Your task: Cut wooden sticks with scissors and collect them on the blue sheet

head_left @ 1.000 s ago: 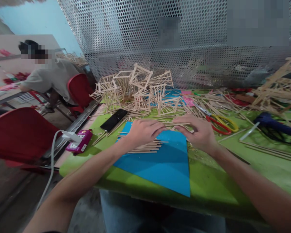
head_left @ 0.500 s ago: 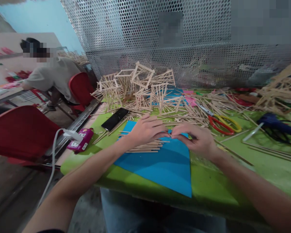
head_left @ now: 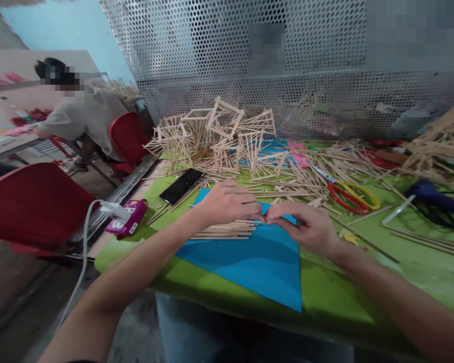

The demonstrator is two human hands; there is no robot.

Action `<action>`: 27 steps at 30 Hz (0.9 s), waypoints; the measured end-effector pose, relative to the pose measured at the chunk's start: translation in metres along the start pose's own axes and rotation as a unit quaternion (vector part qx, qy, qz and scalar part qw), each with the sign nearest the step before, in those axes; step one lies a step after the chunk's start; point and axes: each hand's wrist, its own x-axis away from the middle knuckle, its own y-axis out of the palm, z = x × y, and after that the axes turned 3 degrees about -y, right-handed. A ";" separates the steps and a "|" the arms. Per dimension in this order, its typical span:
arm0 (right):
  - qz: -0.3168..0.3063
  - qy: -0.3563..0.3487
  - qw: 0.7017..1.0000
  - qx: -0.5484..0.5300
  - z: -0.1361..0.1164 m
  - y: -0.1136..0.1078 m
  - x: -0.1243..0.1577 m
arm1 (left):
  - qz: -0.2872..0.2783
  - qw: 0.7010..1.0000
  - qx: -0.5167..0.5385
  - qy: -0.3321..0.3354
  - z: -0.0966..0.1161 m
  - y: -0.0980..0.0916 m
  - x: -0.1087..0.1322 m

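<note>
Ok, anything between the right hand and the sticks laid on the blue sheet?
The left hand partly hides the sticks, at their far side; toward their near right ends, nothing visible blocks the right hand.

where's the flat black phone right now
In the head view, left of centre, the flat black phone lies on the green tabletop, left of the left hand, beside loose wooden sticks.

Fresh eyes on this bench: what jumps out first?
Probably the blue sheet at front centre, with the left hand and right hand close together over it and a row of sticks partly under the left. Behind them, the tangle of stick frames stands out against the metal mesh. Off to the right, the scissors catch the eye with red and yellow handles.
</note>
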 end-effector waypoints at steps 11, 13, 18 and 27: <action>0.000 0.012 0.997 -0.073 -0.002 0.002 0.005 | 0.019 1.000 0.006 0.010 0.001 0.004 0.004; -0.003 0.004 0.998 -0.065 -0.004 0.002 0.004 | 0.017 1.000 0.011 0.007 0.001 0.005 0.004; -0.009 -0.039 0.999 -0.029 -0.009 0.001 -0.001 | 0.022 1.000 0.017 0.000 0.002 0.005 0.004; 0.003 0.036 0.986 -0.161 -0.027 0.001 -0.002 | 0.025 0.999 0.001 -0.029 0.006 0.005 0.011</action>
